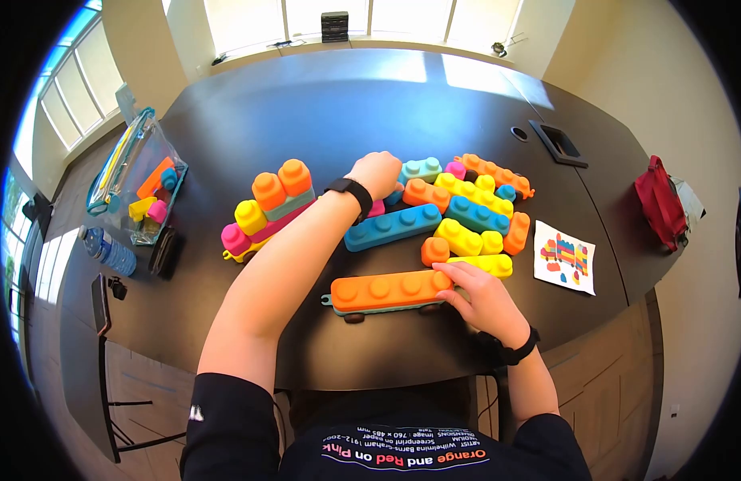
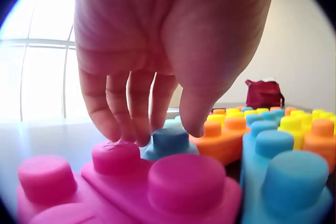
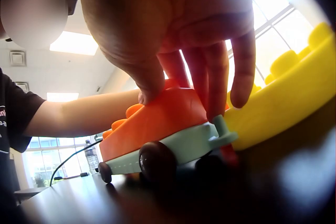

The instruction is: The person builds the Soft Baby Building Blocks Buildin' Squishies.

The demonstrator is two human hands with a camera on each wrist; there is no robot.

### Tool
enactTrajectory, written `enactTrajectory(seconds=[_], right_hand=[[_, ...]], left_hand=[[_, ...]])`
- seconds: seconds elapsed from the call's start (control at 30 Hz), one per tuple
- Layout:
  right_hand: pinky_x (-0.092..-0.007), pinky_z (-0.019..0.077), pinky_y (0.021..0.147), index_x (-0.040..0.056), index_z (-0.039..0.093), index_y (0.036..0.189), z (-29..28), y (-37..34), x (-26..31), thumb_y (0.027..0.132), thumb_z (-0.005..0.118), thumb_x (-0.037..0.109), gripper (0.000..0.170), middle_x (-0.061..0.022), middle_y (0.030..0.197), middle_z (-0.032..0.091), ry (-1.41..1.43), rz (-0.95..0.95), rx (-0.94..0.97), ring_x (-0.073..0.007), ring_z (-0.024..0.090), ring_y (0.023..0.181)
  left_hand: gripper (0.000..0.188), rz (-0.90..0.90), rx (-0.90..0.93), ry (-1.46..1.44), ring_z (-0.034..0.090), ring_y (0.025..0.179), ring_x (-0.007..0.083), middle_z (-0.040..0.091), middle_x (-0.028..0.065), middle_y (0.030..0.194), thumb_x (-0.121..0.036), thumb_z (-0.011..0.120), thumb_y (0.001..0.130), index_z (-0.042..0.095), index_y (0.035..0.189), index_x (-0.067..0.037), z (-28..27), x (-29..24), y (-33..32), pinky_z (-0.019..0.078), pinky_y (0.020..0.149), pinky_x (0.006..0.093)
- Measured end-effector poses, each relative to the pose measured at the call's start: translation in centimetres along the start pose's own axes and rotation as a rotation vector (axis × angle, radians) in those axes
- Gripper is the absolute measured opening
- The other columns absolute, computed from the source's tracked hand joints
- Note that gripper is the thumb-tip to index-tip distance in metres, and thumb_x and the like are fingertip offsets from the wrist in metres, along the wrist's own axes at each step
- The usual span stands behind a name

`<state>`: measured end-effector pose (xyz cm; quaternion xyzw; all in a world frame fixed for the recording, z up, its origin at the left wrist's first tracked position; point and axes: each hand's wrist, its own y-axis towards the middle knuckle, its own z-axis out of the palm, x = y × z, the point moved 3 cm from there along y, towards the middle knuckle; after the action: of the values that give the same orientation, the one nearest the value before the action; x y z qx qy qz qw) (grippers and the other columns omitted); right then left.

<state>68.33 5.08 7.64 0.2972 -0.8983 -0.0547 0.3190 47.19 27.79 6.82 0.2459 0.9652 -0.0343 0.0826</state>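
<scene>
My right hand (image 1: 484, 298) holds one end of a long orange block (image 1: 378, 290), thumb on the near side and fingers on the far side. That block sits on a pale green wheeled base (image 3: 184, 142) with dark wheels and a hook. Farther off, my left hand (image 1: 376, 175) reaches over the blocks with its fingers pointing down. In the left wrist view its fingertips and thumb stand around a small blue block (image 2: 169, 142), beside pink blocks (image 2: 184, 182). A long blue block (image 1: 393, 228) lies between the two hands.
More orange, yellow and blue blocks (image 1: 466, 191) lie at the right, near a picture card (image 1: 564, 258). A stacked wheeled toy (image 1: 262, 216) stands left. Beyond it are a clear bag (image 1: 158, 140) and water bottle (image 1: 107, 250). A red bag (image 1: 657, 204) is far right.
</scene>
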Motion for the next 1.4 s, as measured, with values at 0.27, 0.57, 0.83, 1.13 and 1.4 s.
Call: enactTrajectory(seconds=[0.27, 0.57, 0.83, 1.13, 1.4], right_hand=[[-0.0429, 0.0561, 0.093, 0.004, 0.066, 0.134, 0.2, 0.0, -0.3, 0.095, 0.075, 0.019, 0.043, -0.0172, 0.121, 0.071, -0.021, -0.035, -0.016, -0.0378, 0.068, 0.11], [-0.0425, 0.0567, 0.092, 0.0052, 0.067, 0.133, 0.5, -0.1, -0.3, 0.094, 0.077, 0.02, 0.043, -0.0155, 0.12, 0.072, -0.043, -0.042, -0.048, -0.0362, 0.069, 0.11], [-0.0427, 0.0567, 0.091, 0.0053, 0.067, 0.133, 0.4, -0.1, -0.2, 0.094, 0.076, 0.02, 0.042, -0.0157, 0.12, 0.071, -0.027, -0.015, -0.028, -0.0367, 0.069, 0.109], [-0.0426, 0.0561, 0.093, 0.0041, 0.066, 0.133, 0.6, -0.1, -0.3, 0.095, 0.076, 0.02, 0.043, -0.0165, 0.12, 0.071, -0.016, -0.022, -0.03, -0.0371, 0.068, 0.11], [-0.0427, 0.0563, 0.091, 0.005, 0.065, 0.133, 0.6, -0.1, 0.0, 0.095, 0.075, 0.02, 0.042, -0.0158, 0.117, 0.071, -0.028, -0.033, -0.046, -0.0372, 0.068, 0.108]], left_hand=[[0.025, 0.206, -0.534, -0.061, 0.067, 0.099, 0.0383, 0.068, 0.0171, 0.102, -0.018, 0.074, 0.088, 0.066, 0.105, -0.002, -4.9, -1.3, -4.3, 0.0556, 0.086, 0.0474], [0.03, 0.284, -0.568, -0.428, 0.063, 0.102, 0.029, 0.062, 0.0116, 0.11, -0.005, 0.075, 0.085, 0.07, 0.115, -0.006, -9.5, -4.1, -21.6, 0.0522, 0.088, 0.038], [0.034, 0.136, -0.506, -0.518, 0.069, 0.096, 0.0325, 0.06, 0.013, 0.111, -0.003, 0.08, 0.088, 0.069, 0.12, -0.005, -4.2, -5.2, -27.0, 0.0567, 0.082, 0.0397], [0.033, 0.005, -0.436, -0.63, 0.066, 0.102, 0.0298, 0.059, 0.0116, 0.116, 0.001, 0.078, 0.089, 0.068, 0.12, -0.003, -1.6, -5.0, -27.2, 0.0586, 0.09, 0.0359], [0.053, 0.019, -0.369, -0.657, 0.068, 0.108, 0.0344, 0.065, 0.0136, 0.123, -0.008, 0.087, 0.082, 0.061, 0.128, -0.005, -1.6, -5.0, -26.5, 0.0577, 0.093, 0.0388]])
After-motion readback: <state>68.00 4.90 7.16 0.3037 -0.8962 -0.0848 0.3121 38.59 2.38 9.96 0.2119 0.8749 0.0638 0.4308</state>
